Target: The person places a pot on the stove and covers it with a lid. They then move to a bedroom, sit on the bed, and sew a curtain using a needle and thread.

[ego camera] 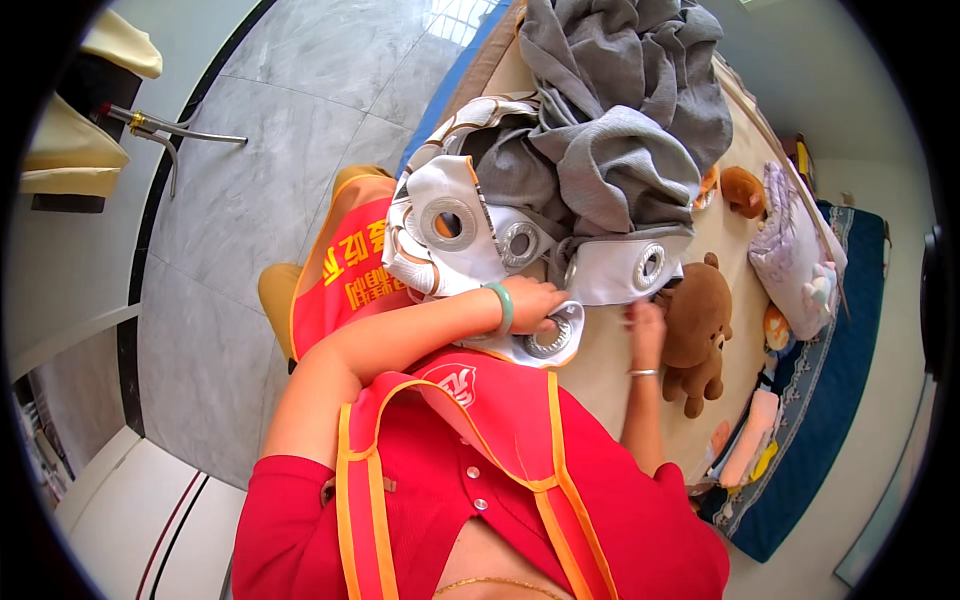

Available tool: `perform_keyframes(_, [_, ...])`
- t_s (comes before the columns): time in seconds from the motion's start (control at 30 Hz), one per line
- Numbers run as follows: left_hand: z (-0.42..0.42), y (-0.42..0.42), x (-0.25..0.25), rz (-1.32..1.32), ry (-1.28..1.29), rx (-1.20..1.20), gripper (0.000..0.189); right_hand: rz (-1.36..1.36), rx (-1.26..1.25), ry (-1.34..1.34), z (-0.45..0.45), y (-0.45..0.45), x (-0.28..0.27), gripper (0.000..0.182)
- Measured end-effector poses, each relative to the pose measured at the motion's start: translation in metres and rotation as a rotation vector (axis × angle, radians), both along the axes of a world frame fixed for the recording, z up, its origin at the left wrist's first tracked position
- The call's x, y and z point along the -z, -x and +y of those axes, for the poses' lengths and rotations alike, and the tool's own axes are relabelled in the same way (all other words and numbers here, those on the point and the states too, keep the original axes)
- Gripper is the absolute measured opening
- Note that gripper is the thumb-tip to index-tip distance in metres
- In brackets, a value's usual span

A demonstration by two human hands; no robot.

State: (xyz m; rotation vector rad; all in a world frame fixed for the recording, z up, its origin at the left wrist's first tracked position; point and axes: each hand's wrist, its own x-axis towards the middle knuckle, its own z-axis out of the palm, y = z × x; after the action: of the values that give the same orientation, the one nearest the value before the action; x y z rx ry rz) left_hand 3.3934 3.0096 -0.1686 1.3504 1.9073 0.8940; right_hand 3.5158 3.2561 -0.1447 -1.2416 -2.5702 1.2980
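Observation:
A grey fabric curtain (630,165) lies in heaped folds before me, with a white heading band (604,274) fitted with silver eyelet rings along its near side. White fabric with a brown and orange pattern (420,274) is bunched at its left. My left hand (529,302), a green bangle at its wrist, grips the folded white band beside the nearest eyelet ring (547,339). Just below the band's right end is my right hand (645,326), blurred, wearing a silver bracelet; whether its fingers hold the edge is unclear. A brown plush bear (697,334) lies close to it.
The curtain rests on a bed with a beige cover (592,390). Beyond the bear are a lilac pillow (787,255), a small brown plush toy (742,192) and a dark blue lace-trimmed cloth (832,390). Grey tiled floor (225,300) and a metal rod (187,135) are at left.

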Motion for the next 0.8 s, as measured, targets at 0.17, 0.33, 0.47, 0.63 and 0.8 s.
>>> perform_keyframes(0.17, [-0.006,-0.010,-0.004,0.055,0.030,0.132,0.054,-0.084,-0.197,0.514,-0.041,0.013,0.055,0.044])
perform_keyframes(0.33, [-0.017,-0.011,0.004,-0.097,-0.086,0.053,0.052,0.088,-0.342,-0.008,-0.034,0.097,-0.022,0.049])
perform_keyframes(0.47, [-0.012,-0.007,0.005,-0.241,-0.061,0.007,0.059,0.462,0.017,0.329,0.014,0.118,-0.078,0.031])
perform_keyframes(0.63, [-0.001,-0.007,-0.001,0.135,-0.373,-0.575,0.081,0.750,-0.011,0.489,-0.001,0.112,-0.142,0.034])
perform_keyframes(0.8, [0.031,0.024,-0.012,0.292,-0.424,-0.497,0.068,0.870,-0.010,0.574,-0.011,0.096,-0.172,0.031])
